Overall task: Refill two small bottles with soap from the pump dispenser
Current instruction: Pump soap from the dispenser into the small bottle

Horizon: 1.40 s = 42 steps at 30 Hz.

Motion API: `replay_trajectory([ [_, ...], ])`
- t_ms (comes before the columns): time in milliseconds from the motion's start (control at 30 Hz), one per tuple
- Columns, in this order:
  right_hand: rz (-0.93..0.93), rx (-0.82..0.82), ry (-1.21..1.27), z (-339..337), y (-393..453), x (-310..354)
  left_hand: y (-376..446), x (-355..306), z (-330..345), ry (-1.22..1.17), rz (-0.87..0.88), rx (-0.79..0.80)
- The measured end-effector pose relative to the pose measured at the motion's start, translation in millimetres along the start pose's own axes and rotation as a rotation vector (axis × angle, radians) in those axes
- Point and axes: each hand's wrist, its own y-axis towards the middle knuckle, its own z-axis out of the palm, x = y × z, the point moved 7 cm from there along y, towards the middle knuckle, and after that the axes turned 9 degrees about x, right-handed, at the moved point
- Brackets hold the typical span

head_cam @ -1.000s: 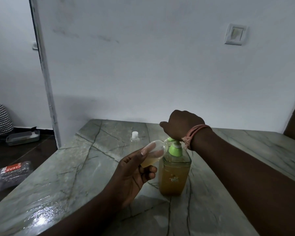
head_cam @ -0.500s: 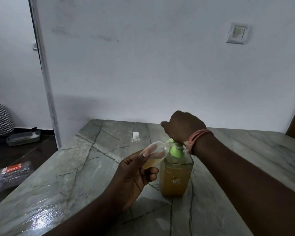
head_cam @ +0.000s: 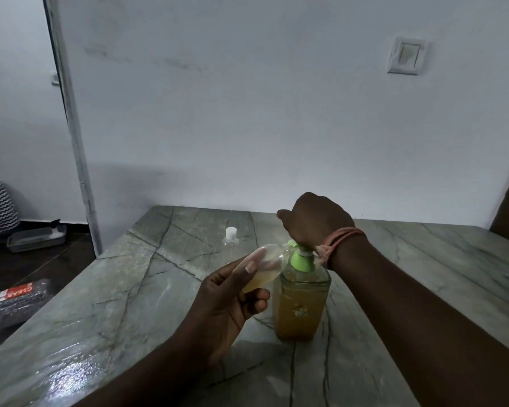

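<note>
Refilling a small bottle at the pump dispenser on the marble counter (head_cam: 106, 304).
Counter, grey-green and veined, runs back to a white wall; pump dispenser (head_cam: 300, 304) stands upright mid-counter, amber soap inside, green pump top. Right hand (head_cam: 315, 221) rests on the pump head, fingers curled over it. Left hand (head_cam: 227, 306) holds small clear bottle (head_cam: 262, 267) tilted, mouth against the green nozzle, fingers and thumb wrapped round it, some amber soap inside. Second small bottle (head_cam: 230, 237), white cap on, upright behind, apart from both hands.
</note>
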Motion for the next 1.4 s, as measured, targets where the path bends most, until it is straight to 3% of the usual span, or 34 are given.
replay_trajectory([
  [433,-0.001,-0.086,-0.083,-6.1,-4.9,6.2,0.8,-1.0,-3.3,0.042,0.007,-0.029],
  [633,0.024,-0.024,-0.016,-1.3,-6.7,-2.4,-0.1,0.5,-1.4,0.041,-0.009,-0.033],
  [1233,0.029,-0.036,-0.043,-1.7,-5.9,2.8,-1.7,-2.7,0.0,0.039,-0.011,-0.036],
  [1400,0.06,0.049,0.012,2.9,-2.1,-7.1,-1.1,-3.3,1.7,0.032,-0.006,-0.021],
])
